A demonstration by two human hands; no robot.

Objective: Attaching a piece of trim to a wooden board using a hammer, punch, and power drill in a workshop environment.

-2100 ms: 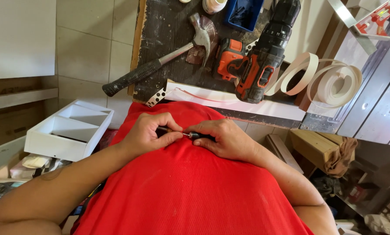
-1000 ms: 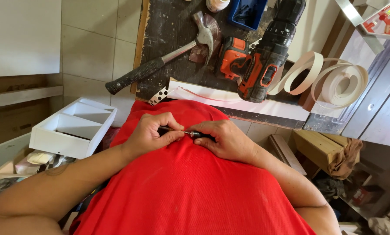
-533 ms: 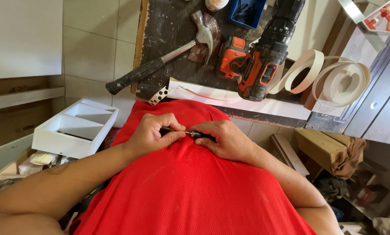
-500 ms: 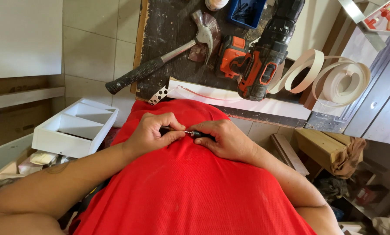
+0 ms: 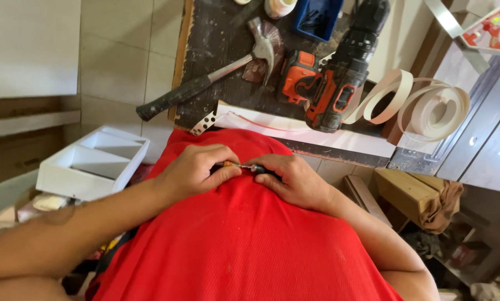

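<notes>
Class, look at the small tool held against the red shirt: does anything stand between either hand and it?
Nothing visible does. The left hand and right hand both already grip the small tool between them, pressed against the red shirt.

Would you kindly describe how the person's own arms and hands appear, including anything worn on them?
Both forearms are bare, with no sleeves, gloves, watch or rings visible on the left hand or the right hand. The left forearm shows a faint dark smudge-like mark. A red ribbed shirt covers the torso.
</notes>
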